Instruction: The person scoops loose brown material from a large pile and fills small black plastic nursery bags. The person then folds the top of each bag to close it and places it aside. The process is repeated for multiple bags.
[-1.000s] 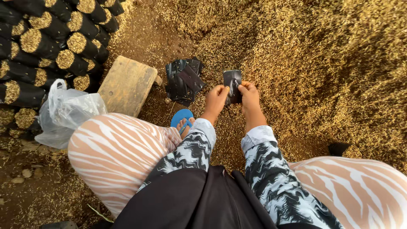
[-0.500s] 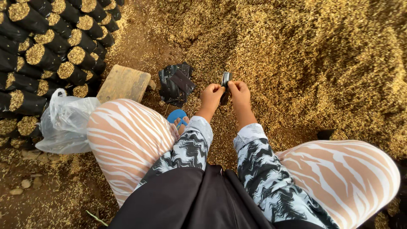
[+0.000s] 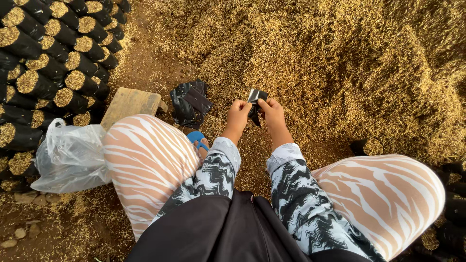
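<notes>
Fingers of my left hand (image 3: 238, 116) and right hand (image 3: 273, 112) pinch one small black bag (image 3: 255, 99) between their tips, held up over the husk pile (image 3: 340, 63). I think the bag's mouth is being parted, though it is too small to tell. Left of my fingers lies a heap of flat black bags (image 3: 190, 102), then a wooden block (image 3: 130, 103), and beyond it filled bags (image 3: 53, 68) in rows.
</notes>
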